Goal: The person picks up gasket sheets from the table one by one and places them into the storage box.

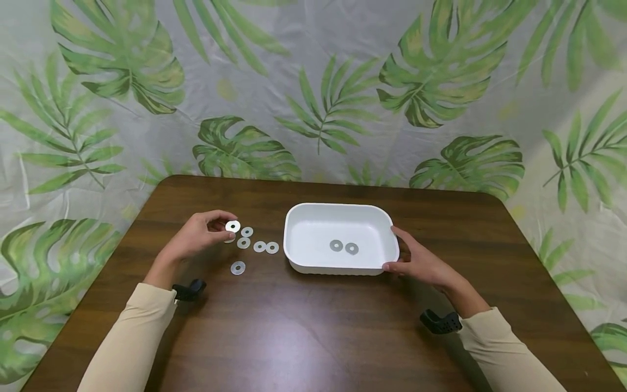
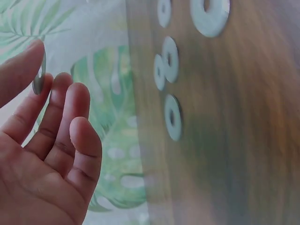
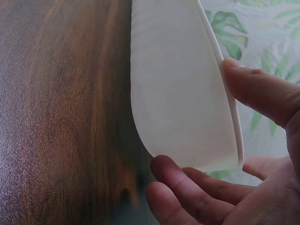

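Between the thumb and index finger of my left hand (image 1: 198, 234) a flat metal washer (image 1: 228, 226) is pinched, raised a little over the table. The left wrist view shows this washer edge-on, with the other fingers loosely bent. Several more washers (image 1: 233, 268) lie on the table just right of that hand, some of them touching. A white rectangular plastic bin (image 1: 338, 268) stands to their right, with two washers (image 1: 347, 249) on its floor. My right hand (image 1: 426, 264) grips the bin's right end, thumb on the rim, fingers against the end wall.
Everything stands on a dark brown wooden table (image 1: 294, 337) with rounded far corners. Right behind it hangs a pale cloth (image 1: 343, 163) printed with green leaves. Dark straps (image 1: 188, 290) sit at both wrists.
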Tool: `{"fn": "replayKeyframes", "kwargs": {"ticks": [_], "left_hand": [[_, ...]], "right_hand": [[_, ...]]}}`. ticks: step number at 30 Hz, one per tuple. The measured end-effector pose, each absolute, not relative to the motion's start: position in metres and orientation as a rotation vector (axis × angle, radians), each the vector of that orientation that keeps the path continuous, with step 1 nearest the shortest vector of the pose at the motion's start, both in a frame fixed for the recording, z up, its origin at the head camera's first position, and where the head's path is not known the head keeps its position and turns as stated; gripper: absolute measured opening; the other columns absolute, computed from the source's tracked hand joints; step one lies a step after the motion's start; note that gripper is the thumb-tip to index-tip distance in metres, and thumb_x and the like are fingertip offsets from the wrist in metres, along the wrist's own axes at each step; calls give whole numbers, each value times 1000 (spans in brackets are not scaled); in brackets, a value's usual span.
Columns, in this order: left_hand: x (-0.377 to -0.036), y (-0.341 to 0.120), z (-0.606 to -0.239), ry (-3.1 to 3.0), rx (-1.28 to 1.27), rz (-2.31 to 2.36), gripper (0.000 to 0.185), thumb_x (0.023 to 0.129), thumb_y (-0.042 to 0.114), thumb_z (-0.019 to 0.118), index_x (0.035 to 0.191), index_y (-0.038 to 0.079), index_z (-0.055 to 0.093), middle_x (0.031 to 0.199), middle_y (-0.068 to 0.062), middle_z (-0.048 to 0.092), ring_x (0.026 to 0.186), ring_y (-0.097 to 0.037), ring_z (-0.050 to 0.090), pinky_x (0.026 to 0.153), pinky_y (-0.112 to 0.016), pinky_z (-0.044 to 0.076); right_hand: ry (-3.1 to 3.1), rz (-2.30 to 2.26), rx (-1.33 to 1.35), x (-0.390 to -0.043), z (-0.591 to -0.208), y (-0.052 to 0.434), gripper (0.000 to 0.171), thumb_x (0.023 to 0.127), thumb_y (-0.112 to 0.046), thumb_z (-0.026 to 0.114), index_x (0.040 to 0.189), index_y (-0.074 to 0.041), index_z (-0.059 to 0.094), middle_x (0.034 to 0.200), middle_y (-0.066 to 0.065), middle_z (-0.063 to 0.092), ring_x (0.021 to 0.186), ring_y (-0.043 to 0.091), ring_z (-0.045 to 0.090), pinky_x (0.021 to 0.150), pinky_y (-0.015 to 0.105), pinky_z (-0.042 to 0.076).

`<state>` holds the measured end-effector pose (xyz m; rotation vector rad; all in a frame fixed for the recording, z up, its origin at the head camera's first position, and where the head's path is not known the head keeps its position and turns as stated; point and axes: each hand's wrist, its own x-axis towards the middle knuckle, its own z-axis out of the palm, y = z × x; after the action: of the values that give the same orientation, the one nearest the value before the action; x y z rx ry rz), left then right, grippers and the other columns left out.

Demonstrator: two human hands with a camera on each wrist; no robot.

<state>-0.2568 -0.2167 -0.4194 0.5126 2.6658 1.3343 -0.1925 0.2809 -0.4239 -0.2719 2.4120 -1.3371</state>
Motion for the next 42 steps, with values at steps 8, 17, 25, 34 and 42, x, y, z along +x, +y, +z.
{"fn": "replayKeyframes", "kwargs": {"ticks": [8,17,25,34,42], "left_hand": [[-271,-199,-408,2616,517,1384,38,89,12,73,125,2,64,102,-16,67,87,-13,61,71,-22,51],[-294,-175,-394,2593,574,1388,38,89,12,73,125,2,65,104,-15,67,88,-15,61,75,-23,50],[-300,-132,-379,2530,684,1403,37,89,12,73,124,4,66,109,-16,68,93,-20,60,78,-26,50],[-301,-68,-372,2426,772,1407,38,88,13,74,125,7,66,114,-11,66,97,-21,59,83,-29,49],[-298,-32,-368,2401,845,1396,35,88,14,75,122,11,68,103,-6,66,90,-16,57,77,-25,47]], "right_hand": [[2412,-1336,-255,-192,-425,281,101,91,-23,73,160,-13,1,149,34,34,103,31,63,72,39,55],[2418,-1330,-245,-193,-426,283,101,90,-24,74,160,-13,1,150,35,31,105,31,63,74,38,54],[2417,-1329,-249,-192,-424,282,102,90,-24,74,160,-12,0,150,36,31,106,32,64,75,39,55],[2403,-1352,-279,-192,-425,281,101,91,-23,73,160,-13,1,151,35,31,108,33,64,74,39,55],[2398,-1360,-269,-192,-425,283,101,91,-21,73,160,-12,0,149,36,31,106,33,64,75,39,55]]}}
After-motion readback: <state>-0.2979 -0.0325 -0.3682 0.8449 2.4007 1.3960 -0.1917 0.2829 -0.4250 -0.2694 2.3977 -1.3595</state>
